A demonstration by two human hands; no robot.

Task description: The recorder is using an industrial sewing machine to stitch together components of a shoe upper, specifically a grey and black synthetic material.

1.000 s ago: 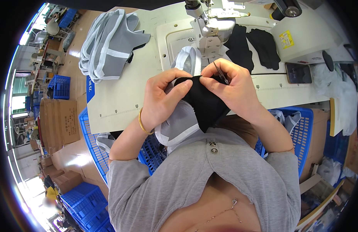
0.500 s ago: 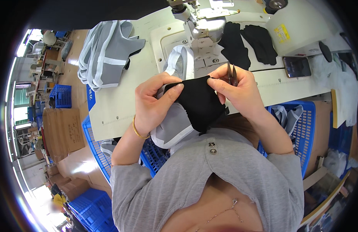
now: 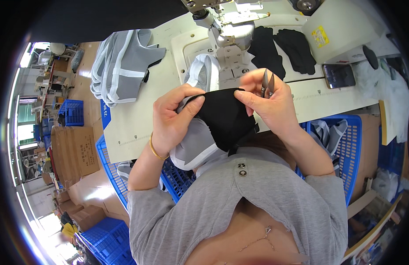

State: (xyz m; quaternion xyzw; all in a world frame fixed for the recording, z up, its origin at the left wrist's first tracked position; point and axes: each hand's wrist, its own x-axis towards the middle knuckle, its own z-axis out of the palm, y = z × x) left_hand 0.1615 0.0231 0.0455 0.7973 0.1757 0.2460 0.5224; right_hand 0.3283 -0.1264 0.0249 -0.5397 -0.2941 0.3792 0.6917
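A black fabric piece (image 3: 226, 117) is held up in front of my chest, its top edge stretched between my hands. My left hand (image 3: 174, 119) pinches its upper left corner between thumb and fingers. At the upper right corner is the thumb of my right hand (image 3: 270, 106); the index finger there is blurred and looks raised off the cloth. Thread snips (image 3: 268, 86) sit in that same hand, blades pointing up and apart from the fabric. A grey garment piece with white trim (image 3: 193, 141) hangs below and behind the black cloth, with its white-edged loop (image 3: 203, 70) lying toward the machine.
The sewing machine (image 3: 231, 39) stands ahead. Stacked grey garment pieces (image 3: 120, 66) lie on the table's left; black fabric pieces (image 3: 295, 48) and a phone (image 3: 338, 76) lie right. Blue baskets (image 3: 352, 154) flank me. Cardboard boxes (image 3: 74, 152) stand on the floor at left.
My right index finger has lifted from the fabric's corner, and the snips' blades have tilted and sit wider apart. My left hand keeps its pinch. The whole view has shifted slightly.
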